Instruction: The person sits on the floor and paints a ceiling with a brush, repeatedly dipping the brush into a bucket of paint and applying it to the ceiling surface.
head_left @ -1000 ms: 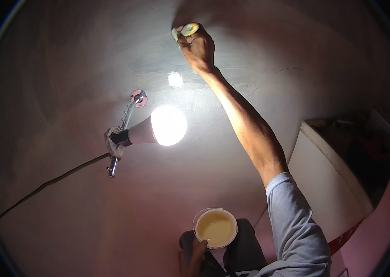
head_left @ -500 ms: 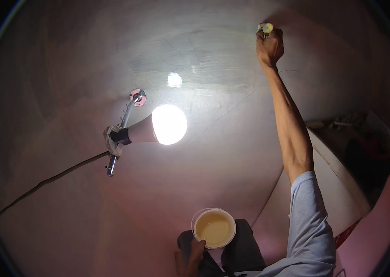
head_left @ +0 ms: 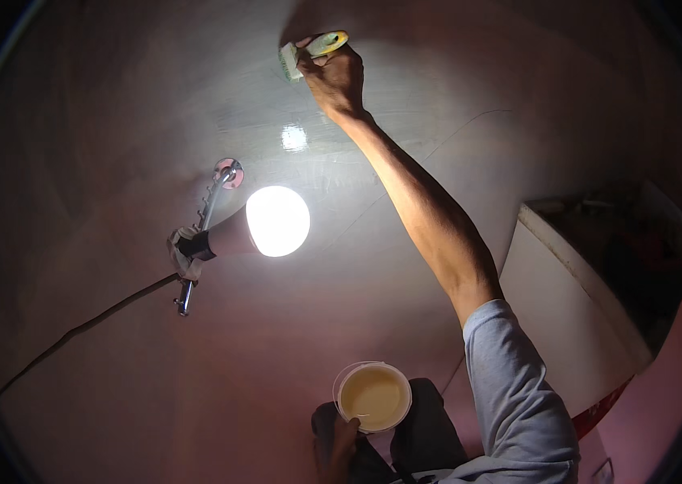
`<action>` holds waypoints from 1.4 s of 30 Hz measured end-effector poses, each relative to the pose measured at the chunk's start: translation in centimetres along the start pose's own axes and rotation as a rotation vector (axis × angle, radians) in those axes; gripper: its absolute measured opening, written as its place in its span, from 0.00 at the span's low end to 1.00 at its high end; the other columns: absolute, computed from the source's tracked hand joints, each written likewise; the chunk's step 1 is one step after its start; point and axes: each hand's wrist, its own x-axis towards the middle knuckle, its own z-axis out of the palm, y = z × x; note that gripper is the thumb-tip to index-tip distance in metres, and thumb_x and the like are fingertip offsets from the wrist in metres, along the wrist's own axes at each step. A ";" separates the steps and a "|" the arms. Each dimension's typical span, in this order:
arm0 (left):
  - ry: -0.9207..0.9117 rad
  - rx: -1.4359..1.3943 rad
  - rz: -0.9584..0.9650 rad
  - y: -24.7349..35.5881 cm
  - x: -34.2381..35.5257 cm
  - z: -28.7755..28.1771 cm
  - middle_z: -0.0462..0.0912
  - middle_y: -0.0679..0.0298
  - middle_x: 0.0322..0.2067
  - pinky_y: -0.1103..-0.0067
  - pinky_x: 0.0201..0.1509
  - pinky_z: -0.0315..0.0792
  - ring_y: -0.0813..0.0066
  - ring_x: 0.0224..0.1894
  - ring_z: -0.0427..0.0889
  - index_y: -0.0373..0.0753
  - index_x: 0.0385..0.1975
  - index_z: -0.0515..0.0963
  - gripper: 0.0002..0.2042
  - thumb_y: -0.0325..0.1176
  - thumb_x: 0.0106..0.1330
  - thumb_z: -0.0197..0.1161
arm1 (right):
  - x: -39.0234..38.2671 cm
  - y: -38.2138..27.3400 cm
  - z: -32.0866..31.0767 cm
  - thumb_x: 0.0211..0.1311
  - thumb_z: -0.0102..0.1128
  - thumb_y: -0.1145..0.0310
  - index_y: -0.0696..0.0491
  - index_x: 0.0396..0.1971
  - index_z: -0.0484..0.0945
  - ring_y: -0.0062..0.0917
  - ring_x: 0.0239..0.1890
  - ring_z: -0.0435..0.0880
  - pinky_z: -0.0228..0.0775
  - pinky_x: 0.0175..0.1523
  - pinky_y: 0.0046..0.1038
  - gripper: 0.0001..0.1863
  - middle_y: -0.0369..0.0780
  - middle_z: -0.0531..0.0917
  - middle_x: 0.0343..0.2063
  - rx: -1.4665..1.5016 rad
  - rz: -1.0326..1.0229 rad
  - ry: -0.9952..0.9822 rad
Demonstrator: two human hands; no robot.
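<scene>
Well below the upper grip, the left hand (head_left: 347,438) clasps a bucket (head_left: 409,399) by its rim, fingers lost in shadow. Above it, at the end of an outstretched arm (head_left: 430,211), the right hand (head_left: 339,79) grips a paintbrush (head_left: 326,44), partly covering its handle; whether the bristles (head_left: 285,64) touch the wall (head_left: 196,97) is unclear.

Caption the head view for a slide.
Lit by a glowing bulb, the right hand holds a brush at the wall while the left hand holds a bucket by its rim.

lit bulb (head_left: 277,221) on metal rail (head_left: 209,205)
</scene>
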 end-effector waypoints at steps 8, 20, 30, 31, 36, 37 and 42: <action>-0.021 0.083 0.067 -1.8 1.4 -1.1 0.79 0.56 0.48 0.75 0.46 0.79 0.67 0.46 0.83 0.29 0.59 0.68 0.27 0.19 0.54 0.51 | 1.0 6.9 -15.1 0.59 0.66 0.71 0.54 0.39 0.85 0.18 0.26 0.81 0.76 0.30 0.22 0.08 0.37 0.85 0.29 0.012 0.262 0.203; -0.029 0.053 0.010 -2.7 2.7 -1.6 0.79 0.53 0.50 0.73 0.50 0.78 0.64 0.48 0.83 0.29 0.60 0.66 0.28 0.19 0.55 0.52 | -1.1 4.6 -12.5 0.54 0.67 0.69 0.48 0.40 0.83 0.31 0.35 0.84 0.78 0.40 0.34 0.12 0.38 0.79 0.43 -0.758 -0.038 0.056; -0.062 0.032 0.079 -3.2 3.1 -1.2 0.80 0.53 0.47 0.75 0.43 0.80 0.65 0.43 0.84 0.29 0.60 0.65 0.28 0.19 0.55 0.52 | -2.4 -2.0 2.6 0.58 0.66 0.71 0.51 0.43 0.80 0.30 0.37 0.86 0.83 0.42 0.31 0.12 0.40 0.81 0.41 -0.260 -0.130 -0.288; -0.041 0.027 0.079 -2.9 2.7 -1.2 0.80 0.53 0.47 0.74 0.43 0.80 0.65 0.43 0.84 0.29 0.60 0.65 0.28 0.19 0.55 0.52 | -2.7 -2.3 3.9 0.58 0.67 0.72 0.52 0.42 0.80 0.29 0.37 0.86 0.82 0.42 0.29 0.12 0.39 0.82 0.39 -0.120 -0.050 -0.260; -0.005 0.012 0.027 -1.2 1.0 -1.1 0.80 0.53 0.48 0.73 0.46 0.79 0.64 0.47 0.83 0.29 0.61 0.65 0.28 0.18 0.55 0.51 | -1.8 1.5 4.0 0.55 0.69 0.74 0.53 0.35 0.83 0.26 0.36 0.87 0.81 0.44 0.26 0.07 0.37 0.87 0.34 0.141 0.051 0.007; 0.000 0.018 0.038 -1.6 1.3 -1.1 0.80 0.53 0.48 0.72 0.46 0.79 0.64 0.47 0.83 0.29 0.61 0.65 0.28 0.18 0.55 0.52 | -1.3 2.7 2.6 0.55 0.70 0.73 0.53 0.35 0.84 0.27 0.35 0.87 0.81 0.44 0.26 0.08 0.37 0.87 0.34 0.045 0.076 0.040; -0.072 0.004 0.079 -2.5 2.4 -1.0 0.79 0.54 0.48 0.75 0.49 0.76 0.66 0.46 0.82 0.29 0.60 0.66 0.28 0.18 0.54 0.52 | 0.8 2.9 -6.5 0.54 0.69 0.68 0.50 0.34 0.84 0.29 0.35 0.87 0.78 0.42 0.32 0.08 0.37 0.86 0.32 -0.434 -0.031 0.164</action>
